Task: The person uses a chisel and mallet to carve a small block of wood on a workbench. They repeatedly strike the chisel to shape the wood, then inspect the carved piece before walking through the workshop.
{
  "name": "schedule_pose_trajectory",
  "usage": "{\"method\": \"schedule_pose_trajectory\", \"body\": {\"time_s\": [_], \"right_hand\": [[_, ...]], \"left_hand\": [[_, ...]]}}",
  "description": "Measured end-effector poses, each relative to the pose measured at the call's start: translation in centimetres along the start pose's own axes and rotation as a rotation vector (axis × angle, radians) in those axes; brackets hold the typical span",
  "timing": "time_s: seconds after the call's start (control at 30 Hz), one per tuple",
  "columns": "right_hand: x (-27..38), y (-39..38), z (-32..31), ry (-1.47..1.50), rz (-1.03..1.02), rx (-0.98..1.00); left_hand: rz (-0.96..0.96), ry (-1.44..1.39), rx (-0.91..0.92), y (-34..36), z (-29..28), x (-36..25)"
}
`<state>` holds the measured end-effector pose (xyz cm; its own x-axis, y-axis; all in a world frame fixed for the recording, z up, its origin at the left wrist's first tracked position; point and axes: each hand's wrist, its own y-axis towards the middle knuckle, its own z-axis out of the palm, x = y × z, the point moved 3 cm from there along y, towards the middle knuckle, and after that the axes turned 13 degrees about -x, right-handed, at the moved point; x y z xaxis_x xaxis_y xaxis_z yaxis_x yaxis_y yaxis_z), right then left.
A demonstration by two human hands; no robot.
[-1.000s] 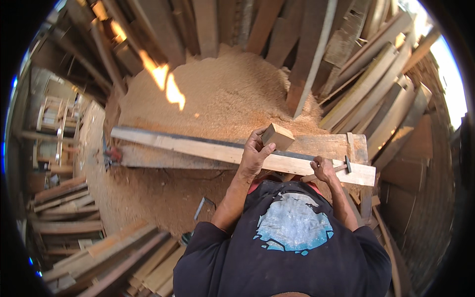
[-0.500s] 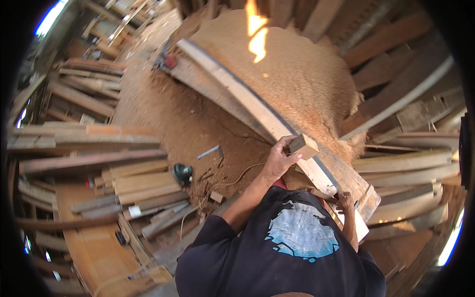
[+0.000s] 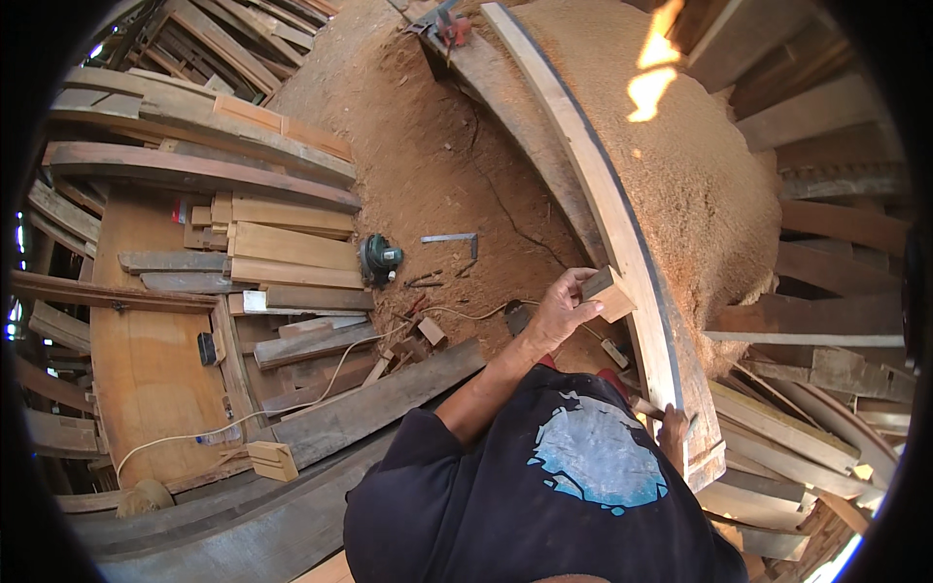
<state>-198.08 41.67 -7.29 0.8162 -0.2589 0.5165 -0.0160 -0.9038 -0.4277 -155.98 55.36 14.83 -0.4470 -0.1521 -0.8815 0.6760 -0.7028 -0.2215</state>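
My left hand (image 3: 561, 313) is closed on a short squared wood block (image 3: 612, 295), thumb and fingers at its left end. The block is over the long pale timber (image 3: 595, 160); whether it touches is unclear. Close to the timber's near end, my right hand (image 3: 672, 428) is closed round a tool with a wooden handle (image 3: 645, 406). A bit of dark metal shows at the hand's other side; the kind of tool cannot be made out. Beneath the timber lies a weathered plank bench (image 3: 698, 394).
A green-black power tool (image 3: 379, 259) and a metal square (image 3: 450, 238) lie on the sawdust floor, left. A red tool (image 3: 453, 29) stands at the bench's far end. A pale cord (image 3: 340, 367) crosses stacked boards (image 3: 292, 248). A sawdust heap (image 3: 680, 194) rises right.
My view has swung, so the timber stands steeper and more of the left-hand boards show. The block stays in my left hand; my right hand appears lower, with the wooden handle now visible.
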Motion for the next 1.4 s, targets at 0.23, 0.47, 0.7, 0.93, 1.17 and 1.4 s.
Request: {"method": "schedule_pose_trajectory", "body": {"time_s": [0.23,0.47,0.7,0.93,1.17,1.4], "right_hand": [[25.2,-2.5,7.9,0.004,-0.594,0.25],[43.2,-7.2,25.3,-0.233,-0.988,0.814],[52.0,-17.6,39.6,-0.298,-1.363,1.085],[53.1,-17.7,44.5,-0.516,-1.41,1.145],[53.3,-4.3,38.6,-0.502,-1.095,0.771],[52.8,5.9,41.9,-0.59,-1.154,0.937]], "left_hand": [[0.029,-0.075,-0.116,4.4,-9.2,-4.2],[0.05,-0.135,-0.306,5.1,-17.6,-8.2],[0.154,-0.153,-0.596,3.5,-27.1,-12.3],[0.268,-0.246,-0.648,3.4,-31.9,-16.3],[0.262,-0.347,-0.63,8.9,-34.1,-19.1],[0.259,-0.308,-0.735,18.5,-40.0,-21.3]]}}
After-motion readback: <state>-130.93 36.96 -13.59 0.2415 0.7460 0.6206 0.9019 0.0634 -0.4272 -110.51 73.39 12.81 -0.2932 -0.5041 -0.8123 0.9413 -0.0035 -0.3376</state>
